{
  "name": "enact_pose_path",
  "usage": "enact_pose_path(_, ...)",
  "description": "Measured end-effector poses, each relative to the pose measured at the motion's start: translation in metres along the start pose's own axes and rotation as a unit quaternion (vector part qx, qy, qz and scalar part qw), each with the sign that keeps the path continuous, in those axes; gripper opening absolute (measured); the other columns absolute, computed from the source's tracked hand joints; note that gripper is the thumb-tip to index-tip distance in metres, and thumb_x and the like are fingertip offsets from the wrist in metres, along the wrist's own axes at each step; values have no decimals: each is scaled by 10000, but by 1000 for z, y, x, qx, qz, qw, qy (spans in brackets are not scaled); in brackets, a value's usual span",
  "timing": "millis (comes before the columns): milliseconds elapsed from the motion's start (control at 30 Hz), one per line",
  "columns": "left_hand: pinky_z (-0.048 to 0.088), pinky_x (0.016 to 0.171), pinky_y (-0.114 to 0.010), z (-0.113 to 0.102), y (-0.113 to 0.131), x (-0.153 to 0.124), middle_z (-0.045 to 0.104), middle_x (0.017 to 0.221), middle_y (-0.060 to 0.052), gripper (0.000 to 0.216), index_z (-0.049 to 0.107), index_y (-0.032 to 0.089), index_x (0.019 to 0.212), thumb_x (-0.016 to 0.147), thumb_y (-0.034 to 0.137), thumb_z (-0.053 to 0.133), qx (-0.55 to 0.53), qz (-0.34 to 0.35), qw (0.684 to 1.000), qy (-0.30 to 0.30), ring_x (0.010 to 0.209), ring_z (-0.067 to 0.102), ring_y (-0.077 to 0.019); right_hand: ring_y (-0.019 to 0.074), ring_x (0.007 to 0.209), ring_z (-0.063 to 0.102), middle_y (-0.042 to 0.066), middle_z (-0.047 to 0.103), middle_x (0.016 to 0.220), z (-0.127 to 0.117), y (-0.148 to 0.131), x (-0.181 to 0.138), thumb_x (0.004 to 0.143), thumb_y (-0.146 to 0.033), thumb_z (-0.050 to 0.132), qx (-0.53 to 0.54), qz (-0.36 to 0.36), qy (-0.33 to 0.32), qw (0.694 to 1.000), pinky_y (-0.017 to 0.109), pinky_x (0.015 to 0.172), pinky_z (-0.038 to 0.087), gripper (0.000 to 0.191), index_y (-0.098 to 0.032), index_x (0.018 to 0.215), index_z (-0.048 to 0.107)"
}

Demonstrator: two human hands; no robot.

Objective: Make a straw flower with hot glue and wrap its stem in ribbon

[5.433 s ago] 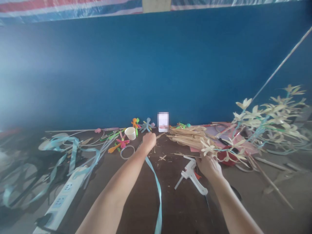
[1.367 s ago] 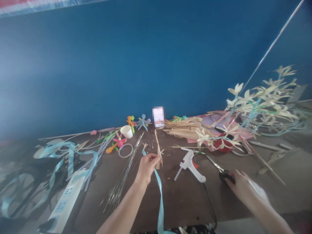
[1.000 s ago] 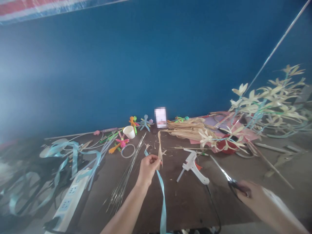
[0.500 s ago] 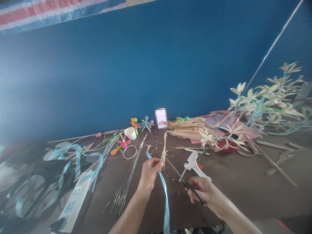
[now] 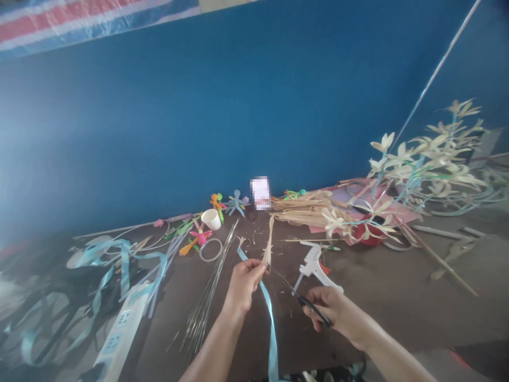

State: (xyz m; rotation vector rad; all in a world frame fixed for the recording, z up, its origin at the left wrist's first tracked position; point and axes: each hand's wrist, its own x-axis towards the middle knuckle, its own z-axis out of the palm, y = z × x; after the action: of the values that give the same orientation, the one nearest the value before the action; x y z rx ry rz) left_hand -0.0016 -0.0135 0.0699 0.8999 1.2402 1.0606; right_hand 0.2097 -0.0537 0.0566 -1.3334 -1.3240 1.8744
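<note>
Straw strip (image 5: 269, 241): pale, narrow, standing upright just below frame centre, its lower end pinched between the closed fingers of the left hand (image 5: 243, 280). Scissors (image 5: 296, 294): black-handled, held in the right hand (image 5: 328, 313), fingers wrapped shut round the handles; the blades run up and left, their tips touching or just beside the strip's base, right at the left fingertips; whether the blades are parted cannot be told. Ribbon (image 5: 270, 323): light blue, running from beside the left hand down to the bottom edge. Glue gun (image 5: 314, 265): white, lying on the desk (image 5: 397, 307) just beyond the right hand, cord trailing toward the lower edge. Wires (image 5: 209, 297): thin bundle, left of the left arm. Power strip (image 5: 117, 331): white, lower left, among loose blue ribbon. Paper cup (image 5: 211, 218) and bright figures (image 5: 226, 202): centre, against the blue wall. Straw pile (image 5: 306, 212) and straw flowers (image 5: 429, 159): right of centre to upper right. Risk, as judged: the blade tips sit so close to the pinching fingers that a closing cut could nick them; the thin strip may bend or slide away from the blades and split unevenly; the right forearm could drag the glue gun's cord.
</note>
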Motion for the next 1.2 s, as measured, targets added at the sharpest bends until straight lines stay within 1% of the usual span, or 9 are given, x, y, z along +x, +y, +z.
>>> enact_pose_path(167, 94, 380, -195, 1, -1, -2, 430, 451, 49, 150, 569, 123, 609, 644, 265, 605, 18, -17, 1000, -10, 373, 215, -22, 52, 408, 387, -18, 557, 441, -1, -5, -1, 689, -337, 608, -2, 6, 1, 1000, 180, 414, 198, 226, -139, 615, 528)
enact_pose_path(367, 104, 373, -192, 3, -3, -2, 496, 483, 25, 103, 557, 120, 620, 649, 217, 577, 23, -34, 998, -38, 362, 220, -16, 49, 402, 355, -20, 561, 441, -6, -3, 2, 686, -361, 615, -11, 4, -2, 1000, 190, 416, 182, 242, -143, 626, 527)
enact_pose_path(500, 94, 369, -190, 4, -3, 2, 515, 495, 15, 99, 556, 119, 633, 642, 215, 579, 7, -51, 997, -62, 352, 220, -12, 50, 412, 356, -18, 564, 453, -9, -6, 5, 689, -370, 610, -23, -4, -1, 1000, 196, 427, 190, 256, -143, 611, 523)
enact_pose_path(700, 76, 364, -191, 7, 4, 14, 514, 480, 18, 104, 567, 118, 652, 629, 218, 584, 5, -56, 995, -84, 334, 215, -8, 56, 428, 363, -23, 549, 455, -16, -20, 6, 696, -376, 597, -43, -12, -2, 999, 193, 430, 202, 251, -141, 631, 538)
enact_pose_path(833, 65, 359, -192, 10, 9, 27, 521, 480, 17, 103, 564, 118, 662, 614, 206, 587, 6, -66, 992, -107, 324, 213, -5, 50, 416, 336, -24, 540, 452, -25, -28, 15, 705, -396, 582, -56, -24, -8, 998, 188, 413, 185, 278, -143, 611, 519)
enact_pose_path(900, 63, 357, -193, 11, 11, 38, 519, 478, 20, 102, 553, 123, 659, 604, 201, 590, 8, -76, 990, -115, 321, 211, -6, 44, 398, 315, -30, 527, 443, -31, -30, 23, 702, -412, 581, -54, -29, -11, 998, 187, 398, 170, 299, -147, 593, 496)
enact_pose_path(1000, 58, 358, -193, 13, 14, 56, 494, 464, 33, 115, 539, 131, 634, 608, 229, 594, 22, -93, 986, -139, 323, 201, -8, 37, 365, 283, -38, 503, 430, -40, -32, 37, 695, -448, 576, -60, -18, -7, 998, 189, 372, 130, 327, -152, 594, 479)
enact_pose_path(1133, 56, 359, -190, 16, 17, 79, 408, 405, 62, 148, 537, 135, 571, 604, 261, 606, 36, -99, 981, -162, 328, 182, -14, 27, 334, 250, -39, 490, 419, -48, -34, 52, 694, -471, 570, -78, -28, 16, 996, 194, 354, 102, 351, -148, 591, 481)
enact_pose_path(1200, 57, 357, -189, 17, 17, 88, 401, 397, 63, 148, 543, 137, 560, 597, 262, 613, 43, -100, 980, -167, 328, 180, -15, 23, 329, 233, -42, 485, 418, -51, -34, 57, 695, -478, 569, -75, -34, 30, 996, 195, 350, 103, 357, -150, 586, 477)
